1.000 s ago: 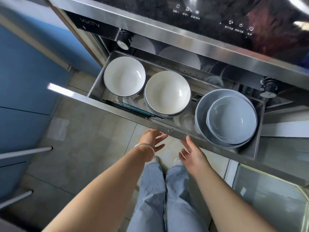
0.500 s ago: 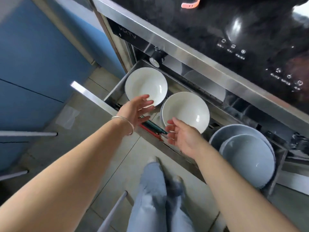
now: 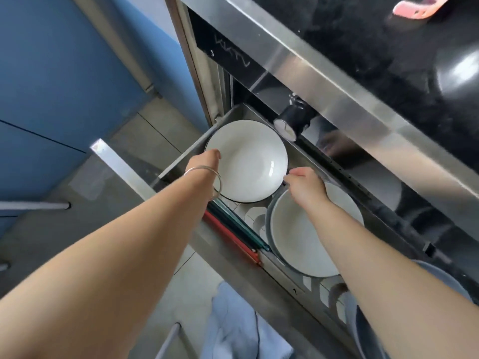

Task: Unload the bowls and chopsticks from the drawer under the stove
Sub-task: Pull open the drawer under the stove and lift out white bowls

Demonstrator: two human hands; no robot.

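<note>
A person leans over the open steel drawer [image 3: 178, 161] beneath a black glass stove [image 3: 388, 47], both bare arms stretched toward a white bowl [image 3: 248, 161] with a thin dark rim that sits at the drawer's far-left end. The left hand [image 3: 204, 164], a thin silver bangle [image 3: 207, 174] on its wrist, lies against the bowl's left rim; its fingers are curled out of sight under the edge, so whether they are clamped on the bowl cannot be told. The right hand [image 3: 303, 187] meets the opposite rim, fingertips [image 3: 294, 172] bunched together and touching the bowl's right edge, though a firm grip is not clear from this angle. Directly under the right wrist rests a second white bowl [image 3: 305, 237], larger-looking and grey on the outside, just beside the first. Between the two forearms, below the left fingers and along the drawer's front wall, lies a bundle of chopsticks [image 3: 233, 231], dark teal ones next to red ones, flat and untouched by either hand. At the right forearm's outer side, a pale grey-blue bowl [image 3: 440, 278] shows at the frame's edge, mostly hidden by the arm. A black knob [image 3: 290, 120] juts from the stove front just beyond the first bowl. Pale blue trousers [image 3: 233, 327] and a tiled floor [image 3: 77, 229] appear below.
</note>
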